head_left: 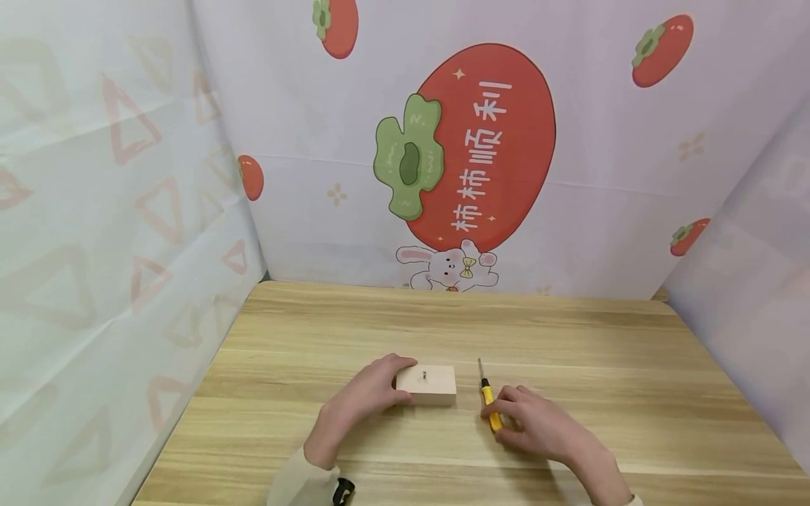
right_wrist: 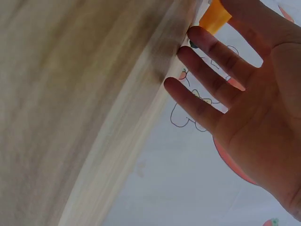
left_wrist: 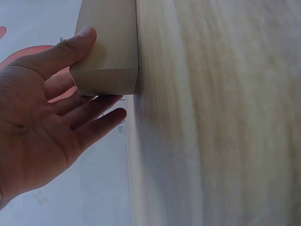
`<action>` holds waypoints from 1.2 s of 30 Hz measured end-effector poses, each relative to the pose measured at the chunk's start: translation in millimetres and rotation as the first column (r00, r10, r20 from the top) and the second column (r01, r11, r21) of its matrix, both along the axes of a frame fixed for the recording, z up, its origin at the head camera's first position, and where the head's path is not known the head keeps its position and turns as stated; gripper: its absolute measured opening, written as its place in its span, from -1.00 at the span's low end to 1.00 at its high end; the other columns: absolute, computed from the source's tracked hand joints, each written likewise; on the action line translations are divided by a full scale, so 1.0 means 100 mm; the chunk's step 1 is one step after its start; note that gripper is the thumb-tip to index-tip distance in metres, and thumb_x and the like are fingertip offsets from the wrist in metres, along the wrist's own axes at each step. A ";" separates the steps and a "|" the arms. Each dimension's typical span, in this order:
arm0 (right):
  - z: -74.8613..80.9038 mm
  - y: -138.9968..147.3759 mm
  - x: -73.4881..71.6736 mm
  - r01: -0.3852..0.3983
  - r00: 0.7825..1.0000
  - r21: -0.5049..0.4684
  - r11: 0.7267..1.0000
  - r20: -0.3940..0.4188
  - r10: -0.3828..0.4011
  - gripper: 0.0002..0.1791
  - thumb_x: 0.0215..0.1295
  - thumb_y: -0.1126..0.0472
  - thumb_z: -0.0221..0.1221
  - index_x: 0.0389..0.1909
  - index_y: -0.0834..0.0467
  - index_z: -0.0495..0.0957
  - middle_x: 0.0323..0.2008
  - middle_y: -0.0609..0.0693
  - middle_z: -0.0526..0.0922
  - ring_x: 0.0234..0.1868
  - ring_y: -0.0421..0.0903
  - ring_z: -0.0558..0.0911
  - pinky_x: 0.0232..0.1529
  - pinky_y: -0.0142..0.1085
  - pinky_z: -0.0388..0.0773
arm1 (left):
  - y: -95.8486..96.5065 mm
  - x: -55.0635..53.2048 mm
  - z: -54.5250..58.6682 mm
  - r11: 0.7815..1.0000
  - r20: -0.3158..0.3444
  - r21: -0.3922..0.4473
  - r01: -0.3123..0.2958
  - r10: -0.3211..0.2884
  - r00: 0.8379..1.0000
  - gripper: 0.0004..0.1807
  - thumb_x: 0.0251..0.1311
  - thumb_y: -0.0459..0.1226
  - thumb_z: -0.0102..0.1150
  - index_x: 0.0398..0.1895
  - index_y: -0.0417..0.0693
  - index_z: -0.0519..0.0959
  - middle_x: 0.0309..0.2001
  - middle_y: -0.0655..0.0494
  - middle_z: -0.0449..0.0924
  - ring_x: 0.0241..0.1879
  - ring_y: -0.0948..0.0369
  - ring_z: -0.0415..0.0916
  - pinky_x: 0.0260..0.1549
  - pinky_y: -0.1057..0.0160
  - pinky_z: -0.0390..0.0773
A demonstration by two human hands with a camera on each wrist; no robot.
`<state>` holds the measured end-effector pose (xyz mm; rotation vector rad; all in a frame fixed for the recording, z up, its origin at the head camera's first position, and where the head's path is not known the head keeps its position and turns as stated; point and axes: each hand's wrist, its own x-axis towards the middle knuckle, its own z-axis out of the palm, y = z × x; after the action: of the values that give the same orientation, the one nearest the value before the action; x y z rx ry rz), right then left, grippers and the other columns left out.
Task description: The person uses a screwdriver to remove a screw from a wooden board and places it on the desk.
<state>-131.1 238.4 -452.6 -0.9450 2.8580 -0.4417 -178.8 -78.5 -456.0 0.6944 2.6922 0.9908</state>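
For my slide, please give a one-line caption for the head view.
Left hand grips a wooden block bearing a screw; right hand touches a yellow screwdriver.

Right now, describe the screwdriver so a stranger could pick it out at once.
On the wooden table, look near the front edge, just right of the small wooden block. The screwdriver lies under the right hand. Its yellow handle and thin metal shaft set it apart from the pale block.

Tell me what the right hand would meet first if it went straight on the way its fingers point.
Probably the yellow screwdriver: the right hand already has its fingertips at the handle; beyond lies the wooden block.
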 end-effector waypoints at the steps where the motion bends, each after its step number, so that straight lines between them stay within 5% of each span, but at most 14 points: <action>1: 0.00 0.00 0.00 -0.001 1.000 -0.008 1.000 0.001 0.001 -0.70 0.23 0.01 0.33 0.00 -0.18 0.66 -0.17 -0.30 0.51 -0.23 -0.34 0.39 -0.23 -0.36 0.44 | 0.00 0.00 0.00 1.000 0.001 0.000 0.000 0.000 1.000 -0.31 0.05 -0.18 0.48 0.28 -0.16 0.50 0.15 -0.03 0.58 0.08 0.12 0.54 0.13 0.06 0.50; 11: 0.02 -0.03 -0.01 -0.020 0.999 -0.038 0.999 0.024 0.021 -0.59 0.05 0.12 0.46 -0.02 -0.11 0.68 -0.21 -0.30 0.55 -0.32 -0.38 0.39 -0.33 -0.43 0.40 | 0.00 0.02 0.02 1.000 0.005 0.000 -0.008 0.008 1.000 -0.32 0.05 -0.19 0.48 0.28 -0.15 0.50 0.14 -0.02 0.58 0.06 0.12 0.53 0.10 0.05 0.50; 19: 0.07 -0.03 -0.02 -0.046 0.990 -0.062 0.997 -0.140 0.037 -0.64 0.04 0.24 0.46 -0.09 -0.04 0.67 -0.26 -0.28 0.56 -0.34 -0.31 0.48 -0.36 -0.43 0.47 | 0.00 0.02 0.01 1.000 0.008 -0.009 -0.014 0.014 1.000 -0.33 0.08 -0.17 0.46 0.29 -0.12 0.49 0.16 -0.02 0.58 0.09 0.10 0.53 0.12 0.04 0.50; 30: 0.17 -0.03 -0.10 -0.186 0.870 -0.163 0.969 -0.486 0.085 -0.53 -0.12 0.37 0.50 -0.13 -0.02 0.67 -0.30 -0.29 0.59 -0.37 -0.35 0.54 -0.36 -0.52 0.46 | 0.00 0.04 0.03 1.000 0.005 -0.005 -0.013 0.013 1.000 -0.34 0.08 -0.19 0.46 0.28 -0.14 0.50 0.16 -0.04 0.57 0.10 0.06 0.54 0.11 0.01 0.50; 36: 0.30 -0.07 -0.11 -0.172 0.850 -0.220 0.960 -0.527 0.031 -0.69 0.09 0.14 0.45 -0.11 -0.02 0.68 -0.27 -0.31 0.62 -0.39 -0.37 0.59 -0.40 -0.55 0.46 | 0.00 0.04 0.03 1.000 -0.001 -0.006 -0.015 0.015 1.000 -0.33 0.07 -0.18 0.47 0.28 -0.13 0.50 0.15 -0.04 0.58 0.08 0.07 0.54 0.10 0.01 0.50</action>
<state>-142.6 231.8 -422.9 -1.4583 3.2511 -0.6512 -174.4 -78.7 -453.0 0.6743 2.7036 0.9860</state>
